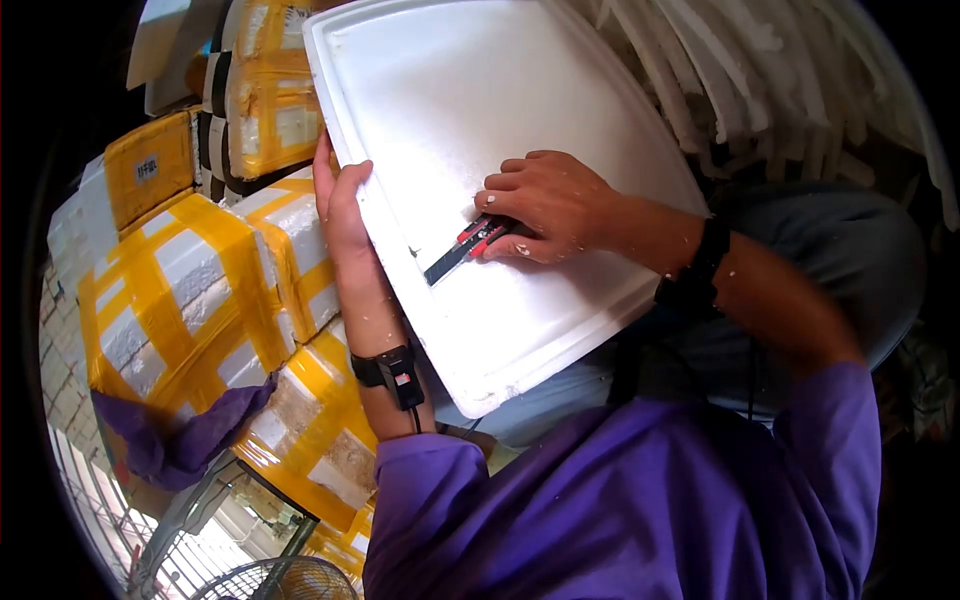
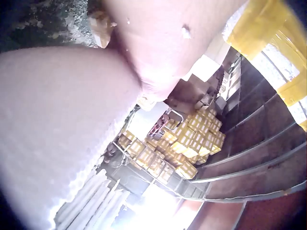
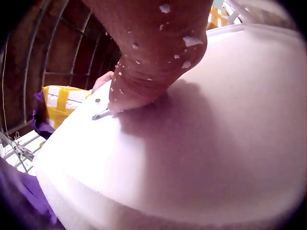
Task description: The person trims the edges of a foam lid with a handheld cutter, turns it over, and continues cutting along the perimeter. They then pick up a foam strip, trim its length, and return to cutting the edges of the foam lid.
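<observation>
Foam lid (image 1: 470,110) sits over the legs (image 1: 820,260), probably light, stiff and easily chipped, best held by its raised rim (image 1: 388,240). The left hand (image 1: 345,210) grips it at left; the right hand (image 1: 550,205) clasps a box cutter (image 1: 462,249) over its face. Taped boxes (image 1: 170,290) stand left, contents hidden.

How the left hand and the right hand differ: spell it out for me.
The left hand grips the edge of the white foam panel; the right hand holds a cutter. The left hand sits at the rim, the right hand over the panel's face. Both are bare.
</observation>
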Demonstrator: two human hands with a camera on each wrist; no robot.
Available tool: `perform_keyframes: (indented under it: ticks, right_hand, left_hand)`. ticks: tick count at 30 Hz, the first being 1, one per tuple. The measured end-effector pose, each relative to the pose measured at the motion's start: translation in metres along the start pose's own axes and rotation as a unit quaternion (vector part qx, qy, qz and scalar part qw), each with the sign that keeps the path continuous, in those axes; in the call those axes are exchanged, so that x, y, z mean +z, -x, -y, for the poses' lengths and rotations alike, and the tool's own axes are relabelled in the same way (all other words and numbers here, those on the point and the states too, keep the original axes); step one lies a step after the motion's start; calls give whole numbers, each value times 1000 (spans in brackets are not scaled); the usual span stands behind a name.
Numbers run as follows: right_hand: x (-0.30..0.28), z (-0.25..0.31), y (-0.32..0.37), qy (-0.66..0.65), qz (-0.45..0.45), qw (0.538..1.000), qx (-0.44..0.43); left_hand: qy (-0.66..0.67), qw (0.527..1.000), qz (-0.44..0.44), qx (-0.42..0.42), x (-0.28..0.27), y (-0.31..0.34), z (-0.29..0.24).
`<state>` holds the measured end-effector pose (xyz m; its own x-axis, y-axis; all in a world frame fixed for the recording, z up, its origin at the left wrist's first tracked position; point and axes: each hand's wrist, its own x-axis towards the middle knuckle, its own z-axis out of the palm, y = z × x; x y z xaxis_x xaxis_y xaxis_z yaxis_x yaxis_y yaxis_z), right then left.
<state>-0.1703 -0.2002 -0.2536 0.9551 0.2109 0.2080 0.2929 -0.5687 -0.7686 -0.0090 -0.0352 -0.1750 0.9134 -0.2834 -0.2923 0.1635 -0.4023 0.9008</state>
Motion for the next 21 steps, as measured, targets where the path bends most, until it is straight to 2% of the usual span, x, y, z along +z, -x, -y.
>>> perform_keyframes:
  ticks: [10, 16, 21]
  right_hand:
    - [1, -2, 1, -10, 0, 1000, -21]
    - [16, -10, 0, -5, -50, 997, -50]
    - [12, -10, 3, 24, -15, 999, -35]
  left_hand:
    - [14, 1000, 18, -1, -7, -6, 16]
    - [17, 1000, -2, -6, -2, -4, 15]
    - [33, 999, 3, 0, -2, -2, 21]
